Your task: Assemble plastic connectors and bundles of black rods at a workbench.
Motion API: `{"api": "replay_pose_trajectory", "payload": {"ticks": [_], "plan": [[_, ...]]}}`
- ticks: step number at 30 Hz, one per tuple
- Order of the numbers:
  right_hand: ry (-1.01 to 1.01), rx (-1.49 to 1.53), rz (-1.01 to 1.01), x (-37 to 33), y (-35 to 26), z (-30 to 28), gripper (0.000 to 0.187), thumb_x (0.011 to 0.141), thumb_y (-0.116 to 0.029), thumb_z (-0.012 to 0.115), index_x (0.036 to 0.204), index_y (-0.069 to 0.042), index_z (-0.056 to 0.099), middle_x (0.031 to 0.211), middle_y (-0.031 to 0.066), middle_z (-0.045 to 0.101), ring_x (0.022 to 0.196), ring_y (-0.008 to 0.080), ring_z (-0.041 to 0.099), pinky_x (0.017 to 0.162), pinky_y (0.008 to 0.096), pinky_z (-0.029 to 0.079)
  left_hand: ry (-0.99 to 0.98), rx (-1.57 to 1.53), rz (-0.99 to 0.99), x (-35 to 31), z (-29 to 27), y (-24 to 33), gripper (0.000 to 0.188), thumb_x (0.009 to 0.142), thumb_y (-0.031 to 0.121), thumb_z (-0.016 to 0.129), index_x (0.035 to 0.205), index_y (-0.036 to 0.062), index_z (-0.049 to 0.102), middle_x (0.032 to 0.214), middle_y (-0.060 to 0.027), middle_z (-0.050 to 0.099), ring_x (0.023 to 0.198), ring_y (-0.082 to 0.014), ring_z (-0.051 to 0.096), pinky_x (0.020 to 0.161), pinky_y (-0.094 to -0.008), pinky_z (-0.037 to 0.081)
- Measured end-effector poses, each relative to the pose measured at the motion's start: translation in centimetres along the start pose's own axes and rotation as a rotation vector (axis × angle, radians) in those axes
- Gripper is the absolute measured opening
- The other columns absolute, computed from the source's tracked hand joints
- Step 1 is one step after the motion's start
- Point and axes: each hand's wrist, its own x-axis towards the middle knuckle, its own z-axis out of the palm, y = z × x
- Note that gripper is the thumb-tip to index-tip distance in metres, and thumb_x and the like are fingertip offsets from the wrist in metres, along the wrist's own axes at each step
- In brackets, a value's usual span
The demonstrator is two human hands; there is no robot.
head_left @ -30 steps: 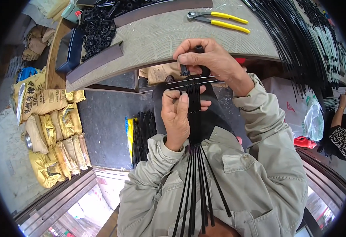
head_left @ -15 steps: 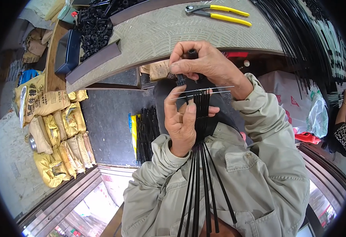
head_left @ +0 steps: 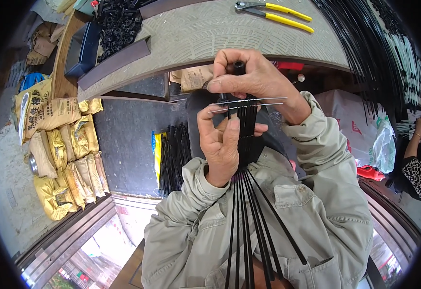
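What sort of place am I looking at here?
Most likely a small workshop: a workbench bears a heap of small black parts and yellow-handled pliers, with long thin black rods massed at its right end.

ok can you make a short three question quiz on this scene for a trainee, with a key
1. True or false: the yellow-handled pliers lie on the workbench.

2. What do the fingers of the left hand hold?
a) the yellow-handled pliers
b) a bundle of thin black rods
c) a paper sack

3. Fill in: seen from the wearer's side, the pile of small black parts sits to the ____ of the pliers.

Key: 1. true; 2. b; 3. left
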Motion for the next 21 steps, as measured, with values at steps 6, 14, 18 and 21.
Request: {"api": "replay_pose_trajectory", "payload": {"ticks": [6,14,18,21], "plan": [[0.014,-0.093,-0.118,-0.2,0.3,-0.1,0.018,0.072,-0.014,0.069,0.072,-0.006,0.052,0.063,-0.0051,0.049,0.051,0.0003,0.042,0.045,0.0146,0.031,-0.012,0.029,0.003,0.1,0.0,-0.1,0.024,0.093,0.009,0.039,0.111,0.0034,0.024,0.102,-0.0254,0.055,0.078,-0.0279,0.063,0.067,-0.0322,0.053],[-0.069,-0.104,-0.110,0.1,-0.3,-0.5,0.018,0.070,-0.011,0.071,0.071,-0.005,0.054,0.065,-0.0032,0.053,0.054,0.0013,0.044,0.047,0.0153,0.033,0.009,0.048,0.044,0.0,0.4,0.0,0.028,0.094,0.014,0.038,0.113,0.0026,0.022,0.102,-0.0282,0.055,0.078,-0.0284,0.063,0.068,-0.0327,0.053],[-0.116,-0.160,-0.239,0.4,-0.2,-0.3,0.013,0.073,-0.010,0.067,0.075,-0.004,0.056,0.067,-0.0018,0.055,0.057,0.0028,0.046,0.049,0.0159,0.034,0.036,0.060,0.015,0.2,0.4,0.4,0.032,0.094,0.014,0.038,0.118,0.0020,0.022,0.103,-0.0276,0.055,0.078,-0.0286,0.063,0.068,-0.0327,0.053],[0.186,0.127,-0.141,-0.2,1.6,-0.6,0.030,0.088,-0.030,0.049,0.097,-0.002,0.058,0.066,-0.0012,0.052,0.055,0.0036,0.042,0.049,0.0167,0.033,0.015,0.075,0.026,0.3,-0.4,0.5,0.033,0.093,0.013,0.039,0.120,0.0011,0.024,0.103,-0.0256,0.055,0.078,-0.0278,0.064,0.068,-0.0320,0.053]]}}
